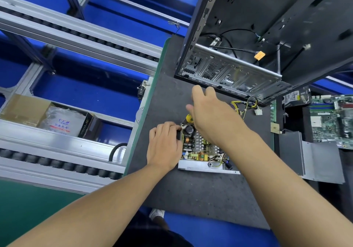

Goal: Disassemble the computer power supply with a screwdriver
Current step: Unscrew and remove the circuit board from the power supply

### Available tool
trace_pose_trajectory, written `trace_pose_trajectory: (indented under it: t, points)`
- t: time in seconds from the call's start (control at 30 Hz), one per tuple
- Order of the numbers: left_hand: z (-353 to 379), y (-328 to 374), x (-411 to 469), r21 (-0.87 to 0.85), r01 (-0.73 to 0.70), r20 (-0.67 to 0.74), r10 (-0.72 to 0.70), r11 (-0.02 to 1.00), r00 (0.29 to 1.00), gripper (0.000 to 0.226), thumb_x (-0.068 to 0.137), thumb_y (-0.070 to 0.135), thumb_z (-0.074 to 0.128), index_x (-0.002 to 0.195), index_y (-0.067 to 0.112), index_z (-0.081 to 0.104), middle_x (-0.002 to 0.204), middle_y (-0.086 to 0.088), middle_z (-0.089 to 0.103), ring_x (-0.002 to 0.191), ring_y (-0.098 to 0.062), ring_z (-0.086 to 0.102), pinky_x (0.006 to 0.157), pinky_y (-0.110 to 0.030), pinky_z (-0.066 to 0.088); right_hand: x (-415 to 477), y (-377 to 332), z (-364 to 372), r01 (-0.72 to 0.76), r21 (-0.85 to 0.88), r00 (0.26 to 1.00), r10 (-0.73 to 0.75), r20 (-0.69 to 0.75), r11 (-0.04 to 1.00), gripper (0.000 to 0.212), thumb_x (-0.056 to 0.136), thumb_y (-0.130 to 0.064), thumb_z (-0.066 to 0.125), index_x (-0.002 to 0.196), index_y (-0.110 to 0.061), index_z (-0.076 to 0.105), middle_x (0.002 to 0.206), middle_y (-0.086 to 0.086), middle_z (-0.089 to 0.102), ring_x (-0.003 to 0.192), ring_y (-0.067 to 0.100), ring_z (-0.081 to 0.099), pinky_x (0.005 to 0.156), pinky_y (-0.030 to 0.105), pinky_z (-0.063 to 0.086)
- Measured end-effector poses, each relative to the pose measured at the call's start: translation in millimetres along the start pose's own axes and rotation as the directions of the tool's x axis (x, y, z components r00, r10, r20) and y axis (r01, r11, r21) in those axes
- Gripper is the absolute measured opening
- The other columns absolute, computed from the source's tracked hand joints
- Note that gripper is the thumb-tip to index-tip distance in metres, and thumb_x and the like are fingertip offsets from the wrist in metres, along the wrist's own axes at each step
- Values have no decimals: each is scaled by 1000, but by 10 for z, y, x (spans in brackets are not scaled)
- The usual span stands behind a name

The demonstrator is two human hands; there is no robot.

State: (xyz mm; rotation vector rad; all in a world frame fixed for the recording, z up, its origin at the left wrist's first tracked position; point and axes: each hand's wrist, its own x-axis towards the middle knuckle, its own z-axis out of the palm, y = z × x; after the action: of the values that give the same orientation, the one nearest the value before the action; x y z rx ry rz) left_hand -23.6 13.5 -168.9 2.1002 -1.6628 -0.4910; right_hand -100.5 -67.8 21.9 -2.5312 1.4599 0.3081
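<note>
The open power supply (202, 152) lies on a dark mat (191, 193), its circuit board, coils and capacitor exposed. My left hand (164, 147) grips its left edge with curled fingers. My right hand (212, 115) hovers over the far end of the board and holds a yellow-handled screwdriver (189, 117). Only part of the handle shows under the thumb; the shaft and tip are hidden by the hand. The supply's yellow and black cable bundle (246, 105) trails off to the right behind my right hand.
An emptied computer case (248, 36) stands at the mat's far edge. To the right lie a grey metal cover (321, 159) and a green motherboard (332, 120). Conveyor rails (76, 36) and a cardboard box (24, 109) are on the left.
</note>
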Motion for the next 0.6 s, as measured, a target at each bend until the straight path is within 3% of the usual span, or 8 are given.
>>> trace_pose_trajectory:
  t: [0.1, 0.2, 0.3, 0.37, 0.47, 0.53, 0.6]
  points:
    - [-6, 4, 5, 21, -3, 17, 3, 1000, 1000, 47, 83, 29, 33, 121, 23, 59, 119, 7, 55, 109, -14, 48, 96, -33, 31, -5, 4, -6, 25, 116, 997, -32, 64, 993, 19, 99, -17, 52, 110, -19, 36, 110, 2, 33, 85, 26, 46, 62, 37, 37]
    - [-15, 17, 10, 37, -16, 33, 15, 999, 999, 51, 84, 29, 32, 127, 22, 58, 123, 6, 55, 111, -16, 48, 97, -36, 34, -35, 25, -52, -19, 215, 989, -14, 150, 976, 33, 87, 1, 49, 105, -25, 38, 108, -5, 31, 101, 23, 33, 78, 44, 44]
    - [-23, 14, 6, 42, -20, 31, 19, 999, 999, 51, 84, 28, 31, 126, 21, 59, 121, 5, 56, 109, -16, 49, 96, -36, 34, -60, 33, -71, -23, 257, 980, -29, 198, 966, 31, 86, 0, 47, 104, -24, 41, 108, -5, 34, 103, 23, 33, 79, 41, 42]
    - [-21, 14, 6, 45, -19, 31, 18, 999, 999, 49, 84, 29, 31, 124, 22, 59, 120, 6, 56, 109, -16, 48, 95, -35, 33, -75, 35, -57, -10, 205, 983, -28, 182, 979, 24, 91, -12, 53, 109, -21, 41, 112, -2, 36, 104, 26, 37, 79, 40, 42]
    - [-14, 11, 7, 43, -19, 22, 18, 999, 1000, 49, 84, 29, 32, 124, 22, 58, 120, 6, 56, 109, -15, 47, 95, -34, 29, -82, 53, -38, -35, 39, 998, 33, 59, 999, 27, 101, -38, 43, 116, -18, 35, 113, 5, 34, 82, 29, 47, 63, 40, 41]
    - [-7, 10, 7, 40, -19, 14, 19, 999, 1000, 49, 83, 28, 33, 125, 22, 58, 120, 6, 56, 110, -14, 47, 95, -33, 28, -82, 71, -44, -60, 21, 998, 59, 29, 998, 25, 104, -40, 34, 109, -16, 29, 105, 7, 34, 57, 26, 41, 50, 34, 28]
    - [-2, 11, 6, 40, -19, 9, 19, 999, 1000, 49, 84, 29, 34, 126, 22, 58, 120, 6, 56, 109, -15, 48, 95, -33, 29, -73, 90, -34, -60, 17, 997, 60, 44, 998, 20, 105, -33, 36, 105, -16, 26, 102, 8, 37, 53, 24, 38, 47, 33, 24]
